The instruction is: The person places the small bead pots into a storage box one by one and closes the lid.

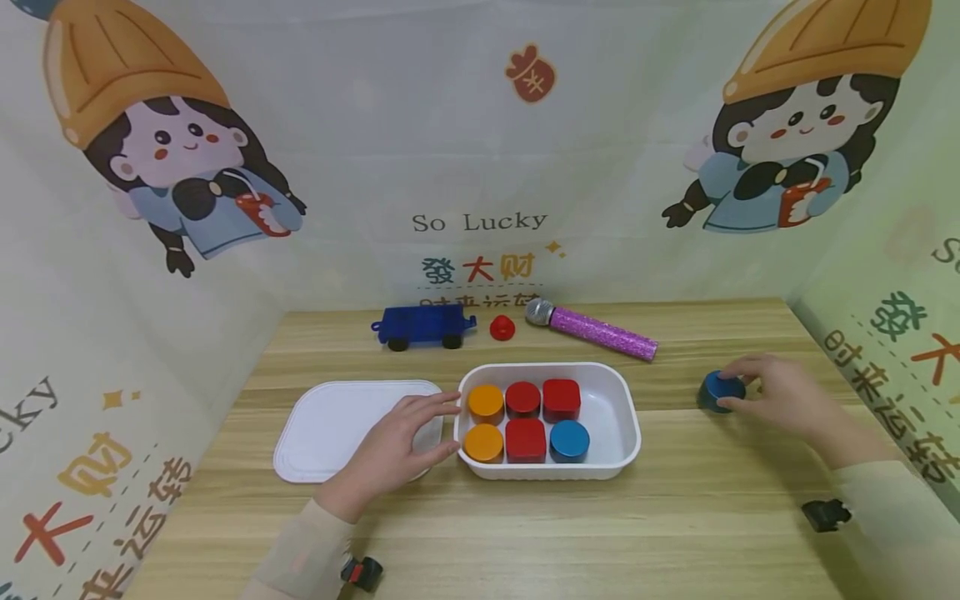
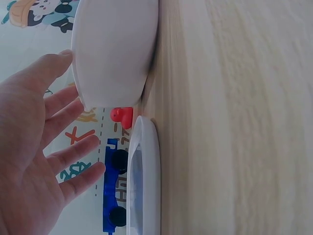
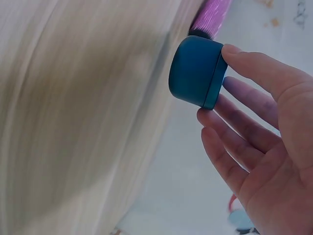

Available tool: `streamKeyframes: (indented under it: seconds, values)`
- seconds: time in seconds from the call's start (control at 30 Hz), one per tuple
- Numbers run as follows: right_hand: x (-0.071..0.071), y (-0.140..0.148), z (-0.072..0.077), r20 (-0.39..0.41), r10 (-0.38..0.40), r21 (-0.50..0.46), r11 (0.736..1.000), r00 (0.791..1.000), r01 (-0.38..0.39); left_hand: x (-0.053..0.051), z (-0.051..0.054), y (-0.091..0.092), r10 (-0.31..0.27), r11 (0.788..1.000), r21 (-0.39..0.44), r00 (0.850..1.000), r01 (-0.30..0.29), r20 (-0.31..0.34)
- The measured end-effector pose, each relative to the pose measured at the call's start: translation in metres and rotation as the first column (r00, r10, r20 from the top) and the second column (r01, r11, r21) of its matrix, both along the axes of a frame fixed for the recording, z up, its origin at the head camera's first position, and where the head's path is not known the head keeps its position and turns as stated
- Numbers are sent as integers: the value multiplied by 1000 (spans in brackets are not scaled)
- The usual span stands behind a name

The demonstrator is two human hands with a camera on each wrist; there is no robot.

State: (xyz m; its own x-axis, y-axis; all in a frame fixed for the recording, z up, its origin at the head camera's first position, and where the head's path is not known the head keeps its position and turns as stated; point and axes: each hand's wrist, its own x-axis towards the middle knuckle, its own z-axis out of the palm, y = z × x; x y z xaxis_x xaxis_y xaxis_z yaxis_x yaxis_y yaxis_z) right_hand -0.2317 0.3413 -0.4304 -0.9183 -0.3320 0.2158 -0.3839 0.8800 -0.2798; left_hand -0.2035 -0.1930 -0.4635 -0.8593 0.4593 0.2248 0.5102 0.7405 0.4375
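Observation:
My right hand (image 1: 780,396) pinches a small blue round tin (image 1: 722,390) by its lid end, over the right part of the table. In the right wrist view the blue tin (image 3: 195,71) sits between thumb and fingertips. My left hand (image 1: 397,446) has its fingers spread, with the tips at the left rim of a white box (image 1: 630,446). Inside the box stand two orange tins (image 1: 486,402), several red ones (image 1: 525,437), round and square, and one blue round tin (image 1: 570,440). The left wrist view shows the thumb and fingers touching the white box (image 2: 115,54), uncurled.
A white lid (image 1: 330,425) lies left of the box, partly under the left hand. Behind the box are a blue toy wagon (image 1: 422,323), a red rubber duck (image 1: 502,327) and a glittery purple microphone (image 1: 600,329). Printed cloth (image 1: 480,150) surrounds the wooden table (image 1: 540,533).

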Motion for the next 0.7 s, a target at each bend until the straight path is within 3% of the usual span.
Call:
streamKeyframes:
  seconds: [0.3, 0.7]
  values:
    - [12, -39, 17, -2, 82, -29, 996, 997, -82, 1, 0, 0, -6, 1000, 8, 1000, 6, -2]
    - [23, -85, 45, 26, 126, -62, 990, 992, -124, 1, 0, 0, -3, 1000, 7, 1000, 3, -19]
